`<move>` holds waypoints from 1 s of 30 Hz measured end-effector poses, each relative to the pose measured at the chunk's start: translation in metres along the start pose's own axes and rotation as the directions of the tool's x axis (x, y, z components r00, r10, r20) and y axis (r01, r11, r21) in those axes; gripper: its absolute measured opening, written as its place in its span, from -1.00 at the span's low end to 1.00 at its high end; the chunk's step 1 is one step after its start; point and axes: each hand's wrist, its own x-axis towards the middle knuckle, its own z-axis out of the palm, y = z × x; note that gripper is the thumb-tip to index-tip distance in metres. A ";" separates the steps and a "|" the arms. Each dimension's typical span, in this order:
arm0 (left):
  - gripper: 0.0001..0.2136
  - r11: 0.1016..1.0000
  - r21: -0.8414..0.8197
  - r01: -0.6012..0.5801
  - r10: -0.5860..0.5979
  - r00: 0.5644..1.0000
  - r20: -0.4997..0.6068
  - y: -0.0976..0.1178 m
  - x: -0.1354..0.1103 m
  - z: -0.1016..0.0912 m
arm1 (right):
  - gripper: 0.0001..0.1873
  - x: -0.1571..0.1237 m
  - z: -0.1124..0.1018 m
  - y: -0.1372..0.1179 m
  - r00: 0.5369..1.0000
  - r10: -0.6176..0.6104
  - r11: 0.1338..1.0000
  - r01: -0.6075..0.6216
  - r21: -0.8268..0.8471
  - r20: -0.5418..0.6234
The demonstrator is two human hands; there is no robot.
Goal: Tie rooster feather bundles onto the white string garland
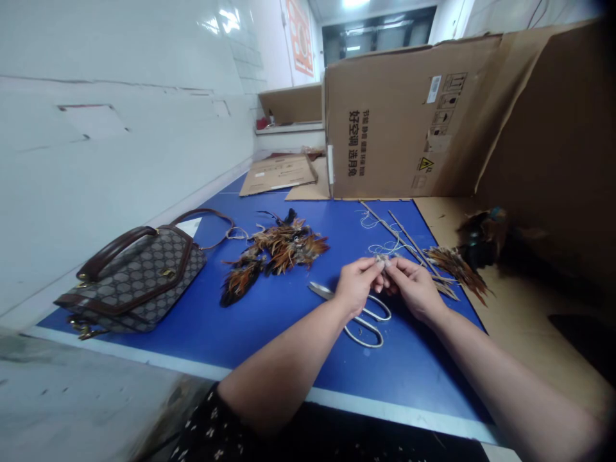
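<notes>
My left hand (pixel 359 281) and my right hand (pixel 412 282) meet over the blue table, fingertips pinched together on a small greyish piece (pixel 381 258). Its kind is too small to tell. Pale thin string (pixel 385 246) lies in loops just beyond the fingers. Under and beside my left hand rests a pair of scissors (pixel 364 333), partly hidden by the wrist, blades toward the left. To the right of my right hand are thin sticks (pixel 404 240) and a bunch of brown feathers (pixel 459 269). A pile of brown and black feathers (pixel 283 247) lies left of my hands.
A patterned handbag (pixel 144 282) with a brown strap stands at the table's left. A large cardboard box (pixel 394 128) rises behind the sticks, with flat cardboard (pixel 279 173) beside it. More cardboard (pixel 520 282) and dark feathers (pixel 484 237) are on the right.
</notes>
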 end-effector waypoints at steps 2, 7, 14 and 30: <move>-0.61 1.000 -0.007 0.023 -0.023 1.000 0.008 0.001 -0.001 0.000 | -0.50 0.000 -0.001 0.000 1.000 0.025 1.000 -0.025 0.013 0.010; -0.54 0.995 -0.030 0.100 -0.099 0.995 0.030 0.004 -0.001 -0.001 | -0.52 -0.001 -0.004 0.002 0.994 0.062 0.996 -0.067 0.059 0.089; -0.55 0.993 0.001 0.116 -0.116 0.992 -0.058 0.008 -0.002 0.000 | -0.54 -0.003 -0.005 -0.001 0.988 0.024 0.996 -0.009 -0.093 0.155; -0.59 0.986 0.094 0.140 -0.135 0.989 -0.054 0.018 -0.005 0.003 | -0.75 0.003 -0.014 0.002 0.791 -0.612 0.643 0.484 -0.593 -0.017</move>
